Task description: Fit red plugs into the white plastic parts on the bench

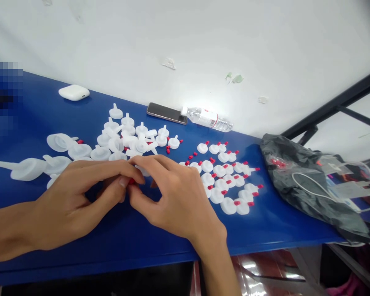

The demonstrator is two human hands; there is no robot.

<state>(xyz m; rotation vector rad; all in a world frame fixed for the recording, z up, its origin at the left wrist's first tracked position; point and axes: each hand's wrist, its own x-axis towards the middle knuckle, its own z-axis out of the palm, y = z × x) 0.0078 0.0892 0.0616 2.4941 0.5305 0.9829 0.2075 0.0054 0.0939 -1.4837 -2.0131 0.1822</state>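
Observation:
My left hand (77, 197) and my right hand (172, 197) meet over the blue table (265, 222), fingertips pinched together on a small red cap (132, 181). A white nozzle piece (142, 169) shows just behind the fingers; which hand holds it I cannot tell. Behind the hands lies a heap of plain white nozzle pieces (126, 137). To the right sits a group of white nozzles with red caps fitted (228, 181). Loose red caps (191, 156) lie between the two groups.
A white earbud case (74, 92), a dark phone (167, 113) and a lying water bottle (207, 118) rest along the wall. A dark plastic bag (299, 181) with a white cable (342, 197) sits at the table's right end. A black metal frame (336, 102) rises behind it.

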